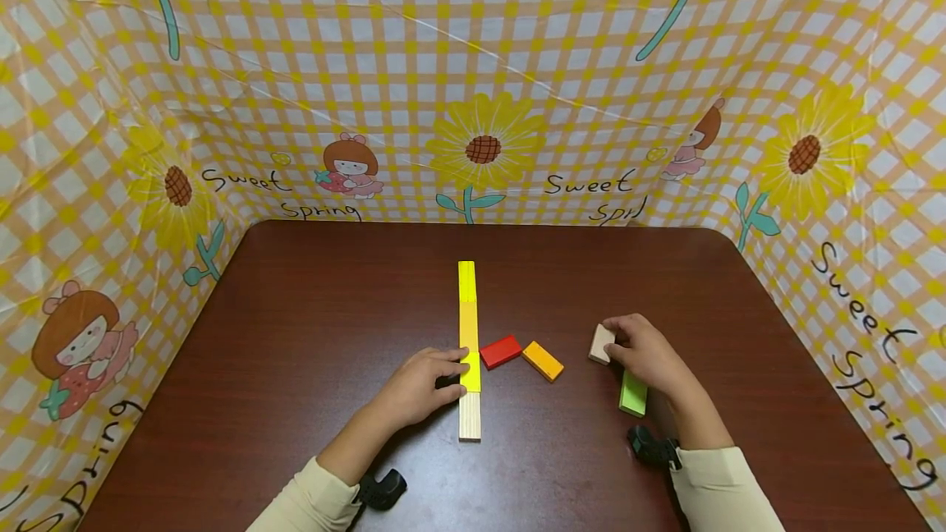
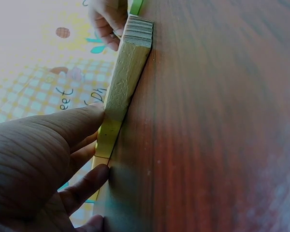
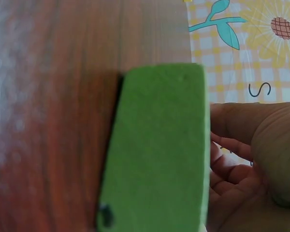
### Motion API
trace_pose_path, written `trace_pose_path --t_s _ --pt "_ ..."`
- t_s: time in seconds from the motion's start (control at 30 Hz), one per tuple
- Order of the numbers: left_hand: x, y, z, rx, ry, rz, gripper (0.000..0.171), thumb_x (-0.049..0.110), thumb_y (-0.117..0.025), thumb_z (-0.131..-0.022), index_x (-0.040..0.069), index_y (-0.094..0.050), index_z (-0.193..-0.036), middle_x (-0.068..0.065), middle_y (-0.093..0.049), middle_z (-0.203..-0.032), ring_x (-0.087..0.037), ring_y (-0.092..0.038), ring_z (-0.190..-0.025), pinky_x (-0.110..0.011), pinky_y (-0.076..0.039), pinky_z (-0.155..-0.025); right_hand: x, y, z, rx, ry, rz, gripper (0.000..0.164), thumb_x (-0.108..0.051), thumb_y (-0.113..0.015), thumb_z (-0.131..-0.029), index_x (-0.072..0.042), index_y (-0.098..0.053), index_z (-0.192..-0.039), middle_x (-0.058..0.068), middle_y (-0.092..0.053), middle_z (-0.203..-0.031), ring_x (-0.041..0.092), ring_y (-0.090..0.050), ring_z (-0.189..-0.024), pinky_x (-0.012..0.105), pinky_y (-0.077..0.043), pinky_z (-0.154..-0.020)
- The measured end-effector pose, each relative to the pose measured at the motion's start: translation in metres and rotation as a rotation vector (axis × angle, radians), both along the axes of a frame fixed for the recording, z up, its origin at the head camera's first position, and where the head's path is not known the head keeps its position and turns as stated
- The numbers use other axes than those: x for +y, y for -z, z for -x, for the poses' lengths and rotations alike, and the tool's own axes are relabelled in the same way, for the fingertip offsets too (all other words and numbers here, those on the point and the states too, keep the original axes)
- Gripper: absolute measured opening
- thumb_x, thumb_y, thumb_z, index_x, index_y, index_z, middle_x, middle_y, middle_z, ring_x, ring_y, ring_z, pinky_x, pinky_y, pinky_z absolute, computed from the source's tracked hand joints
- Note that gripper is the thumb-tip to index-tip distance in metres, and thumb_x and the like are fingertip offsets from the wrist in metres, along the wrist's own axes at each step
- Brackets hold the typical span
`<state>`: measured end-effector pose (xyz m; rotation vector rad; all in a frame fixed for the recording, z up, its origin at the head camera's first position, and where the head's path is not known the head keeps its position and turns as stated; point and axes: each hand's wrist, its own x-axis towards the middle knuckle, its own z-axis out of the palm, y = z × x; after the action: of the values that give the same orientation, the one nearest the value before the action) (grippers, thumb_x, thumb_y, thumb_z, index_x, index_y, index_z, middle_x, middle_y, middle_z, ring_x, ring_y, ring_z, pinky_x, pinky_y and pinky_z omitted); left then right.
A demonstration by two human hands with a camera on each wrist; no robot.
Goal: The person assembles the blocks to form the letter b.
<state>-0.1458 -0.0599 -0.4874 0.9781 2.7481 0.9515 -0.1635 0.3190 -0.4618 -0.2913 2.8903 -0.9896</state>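
A straight row of blocks runs away from me on the table: a plain wooden block (image 1: 470, 419) nearest, then a yellow block (image 1: 472, 378), an orange-yellow block (image 1: 469, 325) and a bright yellow block (image 1: 466, 282). My left hand (image 1: 421, 388) rests against the row's left side, fingers extended and fingertips touching the near yellow block. Off to the right, my right hand (image 1: 650, 355) pinches a pale wooden block (image 1: 600, 343) between thumb and fingers. A green block (image 1: 632, 395) lies just under that hand and looms large in the right wrist view.
Right of the row lie a red block (image 1: 501, 351) and an orange block (image 1: 543, 361), end to end at an angle. Checked cloth (image 1: 399, 64) walls off the back and both sides of the brown table (image 1: 332, 294). Each wrist carries a black camera (image 1: 383, 489).
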Motion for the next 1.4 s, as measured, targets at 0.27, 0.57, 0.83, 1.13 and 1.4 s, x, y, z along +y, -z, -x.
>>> trace_pose_path --t_s 0.27,0.57,0.83,1.13,1.4 --pt "0.000 -0.001 0.000 0.006 0.003 0.004 0.034 0.020 -0.073 -0.091 0.008 -0.071 -0.123 -0.004 -0.060 -0.139 -0.027 -0.056 -0.124 -0.045 -0.042 -0.104 0.000 0.001 -0.003 -0.031 0.011 -0.007 0.032 0.000 -0.065 -0.092 0.012 -0.059 -0.121 0.029 -0.053 -0.119 0.037 -0.059 -0.099 0.047 -0.050 -0.079" --pt "0.000 -0.001 -0.001 0.008 0.005 -0.012 0.034 0.019 -0.073 -0.091 0.007 -0.072 -0.122 -0.004 -0.060 -0.138 -0.029 -0.056 -0.124 -0.045 -0.042 -0.105 -0.005 0.000 -0.009 -0.048 -0.024 -0.007 0.030 -0.001 -0.066 -0.092 0.010 -0.060 -0.119 0.025 -0.055 -0.116 0.034 -0.060 -0.097 0.045 -0.051 -0.078" --pt "0.000 -0.001 -0.001 -0.007 -0.002 -0.004 0.034 0.019 -0.072 -0.092 0.007 -0.071 -0.123 -0.004 -0.060 -0.139 -0.029 -0.056 -0.125 -0.046 -0.042 -0.105 -0.013 -0.001 -0.016 -0.049 -0.052 0.010 0.028 0.000 -0.066 -0.092 0.009 -0.061 -0.118 0.022 -0.056 -0.113 0.029 -0.059 -0.093 0.041 -0.052 -0.076" --pt "0.000 -0.001 -0.001 -0.007 -0.006 -0.003 0.034 0.019 -0.073 -0.091 0.007 -0.071 -0.123 -0.004 -0.060 -0.138 -0.028 -0.056 -0.124 -0.045 -0.042 -0.104 -0.023 -0.001 -0.025 -0.046 -0.069 0.010 0.025 -0.001 -0.069 -0.090 0.006 -0.063 -0.113 0.016 -0.058 -0.109 0.024 -0.059 -0.090 0.038 -0.051 -0.075" --pt "0.000 -0.001 -0.001 -0.010 -0.005 -0.004 0.034 0.019 -0.072 -0.091 0.007 -0.071 -0.123 -0.004 -0.060 -0.138 -0.028 -0.056 -0.124 -0.045 -0.042 -0.104 -0.029 -0.002 -0.033 -0.028 -0.080 -0.002 0.024 -0.003 -0.073 -0.087 0.002 -0.065 -0.109 0.012 -0.060 -0.107 0.024 -0.059 -0.091 0.039 -0.050 -0.077"
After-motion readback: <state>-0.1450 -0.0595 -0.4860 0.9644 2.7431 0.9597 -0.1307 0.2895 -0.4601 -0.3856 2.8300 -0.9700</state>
